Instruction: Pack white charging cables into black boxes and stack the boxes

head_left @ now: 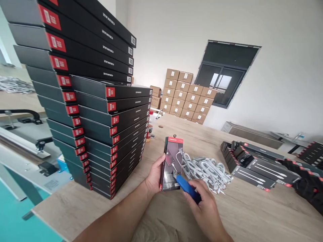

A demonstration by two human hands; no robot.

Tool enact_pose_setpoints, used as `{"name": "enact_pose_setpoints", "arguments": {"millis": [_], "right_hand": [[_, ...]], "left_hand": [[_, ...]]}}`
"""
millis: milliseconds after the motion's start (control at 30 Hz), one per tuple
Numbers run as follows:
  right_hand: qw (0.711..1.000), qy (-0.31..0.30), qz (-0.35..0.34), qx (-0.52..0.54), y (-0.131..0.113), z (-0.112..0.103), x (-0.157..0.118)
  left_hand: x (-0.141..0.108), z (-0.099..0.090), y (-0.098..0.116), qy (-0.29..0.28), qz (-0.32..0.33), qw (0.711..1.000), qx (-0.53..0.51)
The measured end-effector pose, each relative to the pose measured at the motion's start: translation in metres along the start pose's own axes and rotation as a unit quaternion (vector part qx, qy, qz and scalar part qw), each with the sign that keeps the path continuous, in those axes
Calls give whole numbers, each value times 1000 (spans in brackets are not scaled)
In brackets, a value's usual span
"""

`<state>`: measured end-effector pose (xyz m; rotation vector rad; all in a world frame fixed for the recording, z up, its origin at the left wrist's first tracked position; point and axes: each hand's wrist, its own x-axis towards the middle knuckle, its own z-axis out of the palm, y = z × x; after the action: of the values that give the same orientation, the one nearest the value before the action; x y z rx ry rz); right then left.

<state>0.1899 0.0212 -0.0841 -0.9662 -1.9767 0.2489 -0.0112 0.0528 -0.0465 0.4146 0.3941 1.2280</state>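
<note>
A small black box (174,156) with a red top edge and a picture of a phone and cable is held upright by my left hand (155,174), whose fingers wrap its left side. My right hand (204,201) grips a blue handheld tool (188,189). The tool's metallic tip lies over the lower right front of the box; whether it touches cannot be told. Just right of the box, a pile of white coiled cables (208,171) rests on the wooden table (156,211).
Tall stacks of black boxes (121,124) stand at the left of the table. Black and grey boxes (254,168) lie at the right. Brown cartons (185,95) are stacked by the far wall. A machine (37,144) stands beyond the table's left edge.
</note>
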Motion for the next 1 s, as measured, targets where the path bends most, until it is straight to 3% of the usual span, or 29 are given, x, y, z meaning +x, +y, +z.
{"name": "enact_pose_setpoints", "arguments": {"millis": [833, 1000], "right_hand": [[1000, 4, 18, 10, -3, -1, 1], [999, 33, 17, 3, -5, 1, 1]], "left_hand": [[0, 1, -2, -12, -20, 1000, -11], [2, -5, -2, 17, -34, 999, 19]]}}
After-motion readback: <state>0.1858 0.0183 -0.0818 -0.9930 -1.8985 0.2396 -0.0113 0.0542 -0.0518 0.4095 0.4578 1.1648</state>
